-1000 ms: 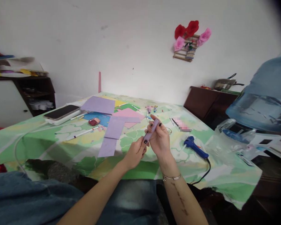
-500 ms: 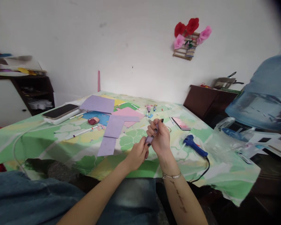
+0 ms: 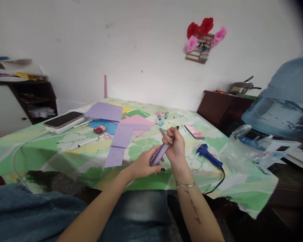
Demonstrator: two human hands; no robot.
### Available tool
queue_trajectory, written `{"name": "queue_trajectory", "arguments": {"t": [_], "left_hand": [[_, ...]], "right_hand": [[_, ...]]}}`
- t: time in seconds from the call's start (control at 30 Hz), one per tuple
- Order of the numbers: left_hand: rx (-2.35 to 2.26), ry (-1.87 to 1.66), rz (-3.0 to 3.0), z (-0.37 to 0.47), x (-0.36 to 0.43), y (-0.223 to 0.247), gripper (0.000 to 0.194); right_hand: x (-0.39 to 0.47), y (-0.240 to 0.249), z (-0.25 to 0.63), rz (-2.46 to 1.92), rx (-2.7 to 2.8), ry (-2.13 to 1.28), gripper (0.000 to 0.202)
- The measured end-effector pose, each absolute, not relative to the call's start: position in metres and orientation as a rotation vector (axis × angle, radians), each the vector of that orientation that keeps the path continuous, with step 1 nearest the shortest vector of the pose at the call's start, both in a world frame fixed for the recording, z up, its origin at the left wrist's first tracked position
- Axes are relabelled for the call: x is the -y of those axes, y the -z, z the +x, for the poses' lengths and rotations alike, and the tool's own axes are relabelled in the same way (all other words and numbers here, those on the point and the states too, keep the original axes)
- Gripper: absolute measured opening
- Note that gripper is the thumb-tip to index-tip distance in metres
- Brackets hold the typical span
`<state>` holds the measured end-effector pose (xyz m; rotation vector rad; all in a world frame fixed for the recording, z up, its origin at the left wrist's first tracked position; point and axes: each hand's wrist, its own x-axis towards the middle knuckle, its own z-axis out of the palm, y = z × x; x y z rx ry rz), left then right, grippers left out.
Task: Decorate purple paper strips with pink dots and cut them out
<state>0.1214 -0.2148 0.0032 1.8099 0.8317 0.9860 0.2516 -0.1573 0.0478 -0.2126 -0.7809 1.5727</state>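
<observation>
A narrow purple strip of folded or rolled paper [image 3: 158,155] slants between my hands above the table's front edge. My right hand [image 3: 176,144] is closed around its upper end. A thin metal tip [image 3: 162,130] also pokes out past those fingers; the rest of that tool is hidden in the hand. My left hand [image 3: 143,163] cradles the lower end, its fingers behind the paper and its thumb stretched out below. Flat purple sheets [image 3: 115,157] lie on the tablecloth to the left, partly over pink paper [image 3: 138,121].
A blue glue gun [image 3: 209,155] with a black cord lies at right, beside a clear plastic bag [image 3: 229,156]. A pink-screened phone [image 3: 194,131] lies behind it. At left are another phone [image 3: 64,120] on a white box, a marker [image 3: 87,142] and a red-pink object [image 3: 100,129].
My left hand has loosened and slid down the purple paper, with its thumb now spread. More of the strip shows between my hands. My right hand keeps its grip.
</observation>
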Motion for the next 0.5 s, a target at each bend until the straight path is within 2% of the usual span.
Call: {"name": "queue_trajectory", "arguments": {"t": [0.07,0.13,0.5], "left_hand": [[-0.726,-0.935,1.761,0.114,0.213,-0.007,0.078],[-0.673,-0.909,1.715,0.11,0.21,-0.009,0.081],[-0.695,-0.947,1.661,0.108,0.209,-0.006,0.056]], "right_hand": [[0.153,-0.048,0.257,-0.201,0.748,-1.585,0.022],[0.149,-0.047,0.261,-0.173,0.715,-1.605,0.022],[0.146,-0.047,0.264,-0.176,0.732,-1.566,0.023]]}}
